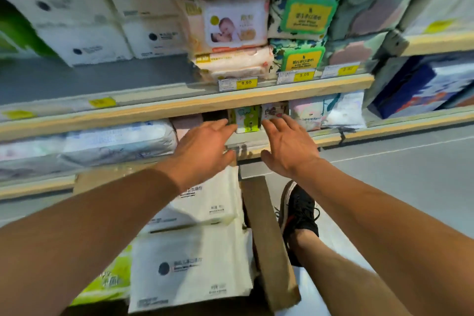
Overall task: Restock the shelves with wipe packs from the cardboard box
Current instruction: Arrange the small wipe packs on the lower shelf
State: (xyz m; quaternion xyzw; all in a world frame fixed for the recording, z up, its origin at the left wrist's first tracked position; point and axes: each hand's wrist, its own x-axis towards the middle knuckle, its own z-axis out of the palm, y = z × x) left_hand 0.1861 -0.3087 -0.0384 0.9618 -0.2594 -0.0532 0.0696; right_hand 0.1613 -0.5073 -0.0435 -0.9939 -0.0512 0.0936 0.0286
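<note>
With both hands spread and holding nothing, my left grip (205, 143) and right grip (284, 143) flank the small wipe packs (247, 119) at the lower shelf's (333, 140) front edge; cardboard box (269, 238) sits below.

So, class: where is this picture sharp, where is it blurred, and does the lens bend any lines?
Head view: price tags and both hands, left hand and right hand, fairly sharp; white packs upper left smeared; shelf edge bows from wide-angle distortion.
</note>
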